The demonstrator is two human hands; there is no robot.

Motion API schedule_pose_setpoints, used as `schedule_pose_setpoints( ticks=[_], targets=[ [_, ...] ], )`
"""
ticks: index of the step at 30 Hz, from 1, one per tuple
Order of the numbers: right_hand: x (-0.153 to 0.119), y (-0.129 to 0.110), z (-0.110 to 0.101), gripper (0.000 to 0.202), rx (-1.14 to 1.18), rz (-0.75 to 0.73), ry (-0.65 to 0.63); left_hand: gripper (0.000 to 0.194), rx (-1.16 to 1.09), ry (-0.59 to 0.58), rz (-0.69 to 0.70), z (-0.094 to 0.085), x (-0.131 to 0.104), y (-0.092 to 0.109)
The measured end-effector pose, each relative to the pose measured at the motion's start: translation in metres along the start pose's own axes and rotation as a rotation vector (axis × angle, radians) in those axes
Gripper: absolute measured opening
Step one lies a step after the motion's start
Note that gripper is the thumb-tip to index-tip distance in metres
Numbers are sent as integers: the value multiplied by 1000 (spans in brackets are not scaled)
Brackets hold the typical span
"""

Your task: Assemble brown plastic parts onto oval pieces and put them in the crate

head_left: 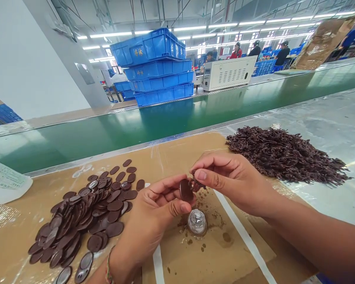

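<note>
My left hand (165, 201) is closed on a dark brown oval disc (186, 191), held on edge between thumb and fingers. Right beside it, my right hand (225, 173) pinches a small dark brown branching piece (197, 184) against or close to the disc; whether they touch I cannot tell. Below both hands a small clear dish with whitish contents (197, 221) stands on the cardboard, ringed by dark wet spots. A heap of similar brown oval discs (85, 213) spreads to the left. On the right lies a pile of dark brown twig-like pieces (284, 154).
Cardboard (183, 154) with white tape strips (239, 228) covers the table. Beyond it runs a green conveyor belt (165, 124). Stacked blue crates (162, 75) and a white machine (229, 73) stand behind. A white plastic container (6, 181) is at far left. Several people sit in the background.
</note>
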State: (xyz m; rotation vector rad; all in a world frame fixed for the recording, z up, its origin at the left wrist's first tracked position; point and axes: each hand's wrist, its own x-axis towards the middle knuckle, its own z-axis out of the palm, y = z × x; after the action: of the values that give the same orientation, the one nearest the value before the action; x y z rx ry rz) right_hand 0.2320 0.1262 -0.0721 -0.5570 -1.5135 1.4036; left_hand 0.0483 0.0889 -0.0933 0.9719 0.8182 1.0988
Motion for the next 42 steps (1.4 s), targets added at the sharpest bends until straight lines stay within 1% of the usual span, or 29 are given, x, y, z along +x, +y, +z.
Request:
schedule_pose_setpoints(
  ticks=[2, 4, 12, 17, 26, 33, 42],
  targets=[
    [-1, -1, 1, 3, 12, 0, -46, 42, -8, 0, -5, 0, 0, 0],
    [-2, -1, 2, 4, 16, 0, -64, 41, -13, -7, -11, 0, 0, 0],
    [-3, -2, 4, 9, -20, -1, -54, 42, -4, -16, -15, -1, 1, -1],
    [-3, -3, 5, 7, -70, -26, -57, 42, -8, -17, -20, -2, 0, -2],
    [-5, -3, 3, 9, -307, -102, -38, 41, -12, -6, -22, -2, 1, -2],
    [-4, 0, 2, 7, -423, -177, -29, 43, 18, 3, -32, -2, 1, -5],
    [-6, 1, 2, 8, -413, -210, -58, 48, 31, 9, -26, -2, 1, -3]
  ],
)
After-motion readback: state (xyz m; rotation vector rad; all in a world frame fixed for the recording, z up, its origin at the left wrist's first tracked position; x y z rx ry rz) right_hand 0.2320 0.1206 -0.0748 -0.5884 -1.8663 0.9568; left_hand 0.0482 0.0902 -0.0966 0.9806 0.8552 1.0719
